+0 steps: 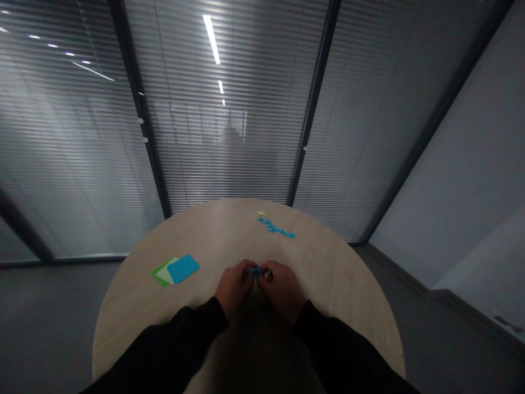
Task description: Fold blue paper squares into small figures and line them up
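Between my two hands, close above the near middle of the table, is a small blue folded paper piece (256,271). My left hand (234,284) pinches its left side, and my right hand (284,285) pinches the right side. The fingers hide much of it, so its full shape does not show. Farther back lie several small blue folded paper pieces (271,226) with pointed tips, strung out in a slanting row. A pale yellow folded paper piece (261,213) sits at the far end of that row.
Left of my hands, a blue paper sheet (184,268) overlaps pale green and green sheets (158,272). Everything rests on a round wooden table (221,227). Behind its far edge stands a glass partition with blinds (238,164); a wall (463,219) rises at right.
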Motion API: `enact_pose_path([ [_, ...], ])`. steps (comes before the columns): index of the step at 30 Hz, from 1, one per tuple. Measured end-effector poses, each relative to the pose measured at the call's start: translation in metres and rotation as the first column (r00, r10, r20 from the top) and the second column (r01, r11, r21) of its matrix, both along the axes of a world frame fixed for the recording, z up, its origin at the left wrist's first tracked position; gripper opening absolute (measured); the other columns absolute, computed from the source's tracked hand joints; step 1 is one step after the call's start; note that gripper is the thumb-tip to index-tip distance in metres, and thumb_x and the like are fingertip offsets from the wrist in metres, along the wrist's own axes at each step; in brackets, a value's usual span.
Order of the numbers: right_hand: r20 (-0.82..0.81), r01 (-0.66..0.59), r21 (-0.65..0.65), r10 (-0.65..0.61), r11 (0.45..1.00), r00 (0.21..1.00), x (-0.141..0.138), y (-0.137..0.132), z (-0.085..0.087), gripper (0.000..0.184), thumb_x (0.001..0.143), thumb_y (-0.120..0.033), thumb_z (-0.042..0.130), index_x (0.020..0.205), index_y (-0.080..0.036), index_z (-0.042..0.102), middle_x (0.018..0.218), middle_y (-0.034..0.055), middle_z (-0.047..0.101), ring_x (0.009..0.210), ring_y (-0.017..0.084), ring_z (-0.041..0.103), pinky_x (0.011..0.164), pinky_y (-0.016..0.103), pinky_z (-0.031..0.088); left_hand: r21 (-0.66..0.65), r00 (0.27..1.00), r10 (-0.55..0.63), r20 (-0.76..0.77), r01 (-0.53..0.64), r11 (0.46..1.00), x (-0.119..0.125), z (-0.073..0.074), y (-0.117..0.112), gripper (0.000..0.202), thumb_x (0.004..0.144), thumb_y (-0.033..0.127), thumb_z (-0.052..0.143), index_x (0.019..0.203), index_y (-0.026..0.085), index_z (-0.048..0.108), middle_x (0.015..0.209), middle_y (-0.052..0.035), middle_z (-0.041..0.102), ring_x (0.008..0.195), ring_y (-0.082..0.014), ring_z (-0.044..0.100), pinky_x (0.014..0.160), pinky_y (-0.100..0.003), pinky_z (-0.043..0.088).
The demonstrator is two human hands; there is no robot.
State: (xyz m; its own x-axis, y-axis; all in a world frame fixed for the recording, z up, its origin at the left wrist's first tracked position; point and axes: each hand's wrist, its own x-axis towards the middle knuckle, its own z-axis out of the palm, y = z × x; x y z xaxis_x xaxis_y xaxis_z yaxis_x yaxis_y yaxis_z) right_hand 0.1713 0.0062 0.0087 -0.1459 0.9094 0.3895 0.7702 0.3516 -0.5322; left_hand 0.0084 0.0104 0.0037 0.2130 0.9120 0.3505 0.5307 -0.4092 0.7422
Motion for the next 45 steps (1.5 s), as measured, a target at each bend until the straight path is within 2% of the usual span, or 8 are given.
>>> enact_pose_path([
  [10,0.008,0.032,0.01,-0.032,0.999,0.999,0.004,0.002,0.003,0.006,0.083,-0.023,0.066,0.086,-0.019,0.069,0.081,0.004,0.072,0.068,0.017,0.062,0.065,0.027,0.04,-0.011,0.998,0.0,0.069,0.001,1.0,0.0,0.001,0.0,0.022,0.084,0.013,0.056,0.099,0.022,0.071,0.086,-0.0038,0.079,0.076,-0.0196,0.073,0.069,-0.028,0.053],
  [14,-0.096,-0.069,-0.049,0.064,0.996,0.993,0.007,0.004,0.005,0.015,0.083,-0.018,0.065,0.096,-0.018,0.072,0.09,0.0057,0.075,0.071,0.017,0.065,0.069,0.027,0.046,-0.053,0.987,-0.03,0.159,0.039,0.998,-0.001,-0.001,0.002,0.022,0.084,0.014,0.057,0.099,0.02,0.071,0.09,-0.0038,0.079,0.079,-0.0185,0.073,0.072,-0.028,0.055],
  [22,-0.269,-0.126,-0.137,0.086,0.983,0.959,0.008,0.003,0.004,0.01,0.08,-0.018,0.067,0.089,-0.017,0.072,0.076,0.0023,0.073,0.066,0.016,0.065,0.063,0.025,0.047,-0.139,0.973,-0.033,0.23,0.067,0.988,-0.002,0.003,0.001,0.018,0.083,0.019,0.06,0.097,0.017,0.071,0.092,-0.0076,0.078,0.083,-0.0207,0.073,0.077,-0.032,0.056],
  [29,-0.338,-0.13,-0.164,0.068,0.978,0.939,0.005,0.004,0.002,0.011,0.078,-0.01,0.062,0.083,-0.017,0.068,0.075,0.0024,0.072,0.07,0.016,0.067,0.064,0.025,0.049,-0.093,0.983,-0.019,0.181,0.036,0.995,-0.001,0.0,0.001,0.021,0.08,0.013,0.059,0.096,0.02,0.072,0.091,-0.0052,0.078,0.082,-0.0199,0.072,0.076,-0.031,0.055],
  [35,-0.437,-0.197,-0.158,0.11,0.968,0.893,0.006,0.007,-0.001,0.012,0.081,-0.021,0.067,0.093,-0.018,0.067,0.083,0.0038,0.074,0.076,0.017,0.07,0.07,0.028,0.053,-0.077,0.972,-0.04,0.23,0.059,0.995,-0.002,-0.005,0.004,0.025,0.079,0.014,0.058,0.099,0.02,0.072,0.091,-0.0039,0.078,0.083,-0.019,0.072,0.075,-0.03,0.054],
  [39,-0.453,-0.233,-0.15,0.143,0.961,0.88,0.011,0.007,0.003,0.015,0.082,-0.027,0.068,0.094,-0.018,0.067,0.087,0.0048,0.074,0.079,0.018,0.07,0.073,0.029,0.054,-0.189,0.916,-0.064,0.396,0.15,0.971,-0.002,-0.007,0.006,0.025,0.078,0.019,0.063,0.101,0.016,0.073,0.091,-0.0071,0.078,0.079,-0.0182,0.071,0.072,-0.029,0.054],
  [42,-0.494,-0.276,-0.175,0.158,0.945,0.855,0.015,0.007,0.005,0.02,0.084,-0.035,0.067,0.094,-0.017,0.067,0.084,0.0047,0.073,0.076,0.017,0.069,0.069,0.028,0.054,-0.304,0.812,-0.051,0.581,0.275,0.912,-0.003,-0.008,0.009,0.033,0.077,0.025,0.07,0.108,0.013,0.071,0.089,-0.0085,0.077,0.068,-0.0149,0.068,0.067,-0.027,0.053],
  [45,-0.552,-0.316,-0.225,0.146,0.922,0.821,0.018,0.008,0.006,0.025,0.085,-0.041,0.066,0.093,-0.017,0.066,0.079,0.0035,0.072,0.069,0.016,0.067,0.064,0.028,0.053,-0.345,0.732,-0.026,0.681,0.352,0.87,-0.004,-0.008,0.009,0.041,0.074,0.031,0.077,0.11,0.012,0.07,0.087,-0.0076,0.075,0.068,-0.0134,0.067,0.069,-0.027,0.053],
])
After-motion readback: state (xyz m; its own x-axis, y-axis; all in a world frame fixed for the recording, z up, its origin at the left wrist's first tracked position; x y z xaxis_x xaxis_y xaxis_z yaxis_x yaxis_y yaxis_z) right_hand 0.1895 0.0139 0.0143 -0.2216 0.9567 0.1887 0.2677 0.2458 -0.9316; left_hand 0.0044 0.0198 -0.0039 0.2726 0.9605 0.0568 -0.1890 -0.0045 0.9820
